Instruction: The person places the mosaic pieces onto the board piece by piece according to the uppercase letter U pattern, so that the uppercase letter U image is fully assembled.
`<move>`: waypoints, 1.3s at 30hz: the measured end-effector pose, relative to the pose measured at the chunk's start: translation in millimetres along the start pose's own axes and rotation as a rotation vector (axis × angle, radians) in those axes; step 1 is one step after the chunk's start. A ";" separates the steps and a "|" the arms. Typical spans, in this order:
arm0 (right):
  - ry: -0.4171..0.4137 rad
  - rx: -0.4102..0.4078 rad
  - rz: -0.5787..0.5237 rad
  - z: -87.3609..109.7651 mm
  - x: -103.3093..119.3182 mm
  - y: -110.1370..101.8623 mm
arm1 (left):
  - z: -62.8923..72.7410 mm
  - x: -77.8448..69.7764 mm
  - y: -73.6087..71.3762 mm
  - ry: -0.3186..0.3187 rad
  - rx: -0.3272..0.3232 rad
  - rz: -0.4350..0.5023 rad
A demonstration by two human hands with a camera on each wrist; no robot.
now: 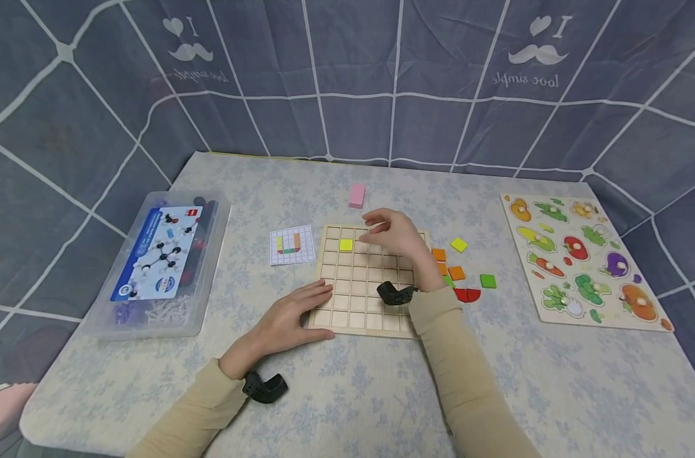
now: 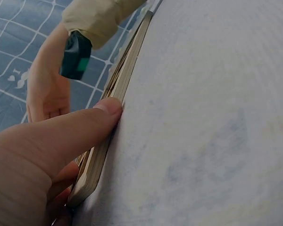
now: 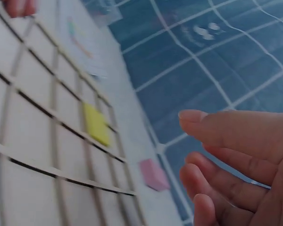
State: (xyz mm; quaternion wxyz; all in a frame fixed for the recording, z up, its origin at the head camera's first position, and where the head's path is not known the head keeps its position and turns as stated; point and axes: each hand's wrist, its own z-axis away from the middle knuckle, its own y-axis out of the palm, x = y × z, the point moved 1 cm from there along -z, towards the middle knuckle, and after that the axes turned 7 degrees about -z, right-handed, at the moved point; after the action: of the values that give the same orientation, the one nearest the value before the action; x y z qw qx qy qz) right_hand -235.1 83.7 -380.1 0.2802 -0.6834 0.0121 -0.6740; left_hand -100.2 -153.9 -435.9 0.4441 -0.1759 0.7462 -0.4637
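Observation:
A wooden grid board point(image 1: 358, 305) lies on the table with one yellow square tile point(image 1: 346, 245) in a cell near its far left corner. My left hand point(image 1: 287, 321) rests at the board's near left corner, fingertips on the left side and thumb along the front edge. In the left wrist view, the thumb point(image 2: 80, 127) touches the board's side. Above the far part of the board hovers my right hand point(image 1: 397, 236), just right of the yellow tile. Its fingers are loosely bent, with nothing between them in the right wrist view.
Left of the board lies a pattern card point(image 1: 292, 245); behind it, a pink block point(image 1: 357, 196). Loose orange, green, yellow and red tiles point(image 1: 457, 273) lie to the right. A clear molecule-kit box point(image 1: 210, 280) stands at left, a vegetable puzzle board point(image 1: 559, 299) at right.

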 end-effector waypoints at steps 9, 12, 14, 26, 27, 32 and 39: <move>-0.049 -0.123 -0.045 28.6 1.8 -60.1 | 0.1 0.2 0.8 0.005 -0.002 -0.009; -0.032 -0.203 -0.043 36.5 -6.6 -76.6 | 0.0 0.4 0.8 0.007 -0.001 -0.005; -0.026 -0.243 -0.044 40.6 -13.4 -85.2 | -0.2 0.3 0.8 0.007 -0.001 -0.002; 0.034 -0.280 -0.068 57.6 -47.4 -113.3 | 0.0 -0.7 0.3 0.019 -0.011 -0.008; 0.033 -0.283 -0.073 57.9 -49.6 -114.1 | -0.1 -0.7 0.3 0.020 -0.012 -0.008; 0.074 -0.295 -0.076 57.9 -63.4 -116.7 | -0.2 -0.8 0.6 0.017 -0.011 -0.010; 0.141 -0.290 -0.108 59.5 -76.3 -119.7 | -0.2 -2.1 0.0 0.004 -0.008 -0.014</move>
State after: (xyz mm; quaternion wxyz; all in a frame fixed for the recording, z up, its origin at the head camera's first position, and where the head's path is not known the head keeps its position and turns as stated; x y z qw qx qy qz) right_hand -230.1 236.5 -398.2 0.1406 -0.6672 0.0920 -0.7257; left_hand -99.3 -152.3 -434.9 0.4386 -0.1818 0.7477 -0.4642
